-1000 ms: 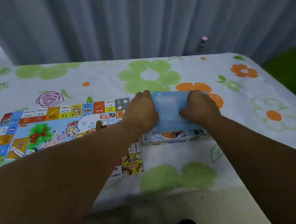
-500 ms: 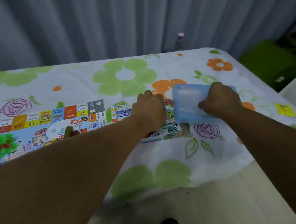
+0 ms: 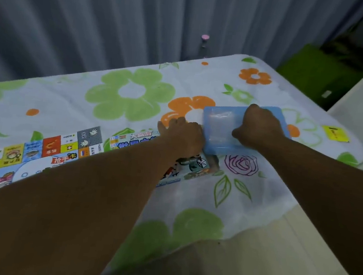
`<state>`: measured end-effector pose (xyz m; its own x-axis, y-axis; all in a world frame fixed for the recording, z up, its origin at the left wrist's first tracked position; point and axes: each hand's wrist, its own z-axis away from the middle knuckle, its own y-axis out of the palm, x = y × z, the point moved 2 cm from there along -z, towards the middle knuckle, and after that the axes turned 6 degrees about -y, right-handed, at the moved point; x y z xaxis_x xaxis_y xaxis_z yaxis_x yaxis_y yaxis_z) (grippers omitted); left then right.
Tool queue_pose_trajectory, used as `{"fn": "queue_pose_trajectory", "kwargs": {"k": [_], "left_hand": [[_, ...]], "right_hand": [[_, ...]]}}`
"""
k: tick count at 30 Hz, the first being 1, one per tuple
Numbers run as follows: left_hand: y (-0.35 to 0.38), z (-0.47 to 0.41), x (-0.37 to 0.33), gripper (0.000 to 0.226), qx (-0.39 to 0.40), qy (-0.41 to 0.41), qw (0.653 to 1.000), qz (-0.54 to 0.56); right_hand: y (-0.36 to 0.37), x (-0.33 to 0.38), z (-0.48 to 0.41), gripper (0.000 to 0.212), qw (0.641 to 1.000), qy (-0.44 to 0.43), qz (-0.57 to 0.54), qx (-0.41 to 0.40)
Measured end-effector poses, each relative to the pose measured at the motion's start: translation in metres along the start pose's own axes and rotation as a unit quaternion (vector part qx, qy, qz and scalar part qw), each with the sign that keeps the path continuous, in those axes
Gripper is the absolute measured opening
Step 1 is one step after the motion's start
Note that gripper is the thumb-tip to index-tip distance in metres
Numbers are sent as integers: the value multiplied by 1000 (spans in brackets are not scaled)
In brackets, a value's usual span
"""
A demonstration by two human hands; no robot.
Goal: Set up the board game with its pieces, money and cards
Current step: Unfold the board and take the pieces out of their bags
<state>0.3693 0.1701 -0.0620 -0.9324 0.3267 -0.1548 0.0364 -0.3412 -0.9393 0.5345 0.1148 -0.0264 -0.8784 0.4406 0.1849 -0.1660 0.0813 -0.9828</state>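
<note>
Board: I see the game board [image 3: 30, 156] open and flat on the left of the desk [image 3: 72, 113], so I count that step as done.
Box: the printed game box [image 3: 192, 164] sits just right of the board, with my left arm across most of it.
Blue tray: a translucent blue tray [image 3: 219, 127] overlaps the box's far right end and reaches onto the floral cloth beyond.
Right hand: my right hand [image 3: 259, 129] grips the tray from above, thumb on its top face and fingers curled over the far side.
Left hand: my left hand [image 3: 185, 135] lies on the box right beside the tray. Its fingertips are hidden, so I cannot tell whether it grips or only presses.
Pieces, money, cards: I see none laid out on the board or the cloth. Whatever the tray holds is too blurred to make out.
Progress: early, by my reading. The board is placed and the contents are just being got at.
Left to do: empty the tray, then sort tokens, notes and card stacks onto the board.
</note>
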Motion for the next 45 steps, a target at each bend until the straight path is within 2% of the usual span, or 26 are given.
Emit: {"fn": "queue_pose_trajectory", "kwargs": {"k": [6, 15, 21, 24, 26, 29, 31, 34, 36, 38, 39, 41, 43, 45], "left_hand": [[2, -4, 3, 49, -27, -7, 999, 22], [-4, 2, 5, 34, -54, 14, 995, 86], [-7, 6, 2, 36, -68, 18, 995, 76], [-8, 8, -3, 34, -74, 27, 994, 79], [-9, 10, -9, 42, -75, 31, 994, 77], [-9, 12, -13, 48, -80, 31, 993, 80], [-9, 13, -11, 46, -85, 29, 993, 75], [-11, 16, -6, 37, -83, 30, 993, 79], [-13, 18, -5, 29, -74, 30, 993, 88], [-15, 21, -6, 26, -71, 33, 992, 96], [-16, 23, -6, 26, -73, 36, 992, 100], [-17, 24, -7, 28, -77, 40, 990, 107], [-18, 25, -8, 35, -78, 44, 990, 110], [-19, 26, -10, 38, -80, 45, 989, 116]], "right_hand": [[10, 3, 1, 50, 999, -22, 29, -11], [14, 12, 13, 45, 998, -66, 18, 7], [12, 7, 30, 59, 993, -101, 15, 54], [12, 11, 33, 57, 990, -119, -16, 69], [12, 18, 35, 57, 986, -136, -40, 87], [15, 32, 39, 37, 971, -198, -97, 93], [12, 33, 42, 18, 965, -199, -142, 92], [1, 23, 42, 15, 971, -174, -161, 12], [-3, 11, 39, 26, 985, -126, -96, -72], [-3, 0, 37, 29, 994, -49, -54, -82], [-1, -4, 37, 24, 996, -12, -72, -55], [3, -8, 38, 16, 981, 22, -194, 19], [5, -3, 42, 15, 938, 22, -338, 77], [4, 5, 47, 15, 898, 14, -427, 107]]}}
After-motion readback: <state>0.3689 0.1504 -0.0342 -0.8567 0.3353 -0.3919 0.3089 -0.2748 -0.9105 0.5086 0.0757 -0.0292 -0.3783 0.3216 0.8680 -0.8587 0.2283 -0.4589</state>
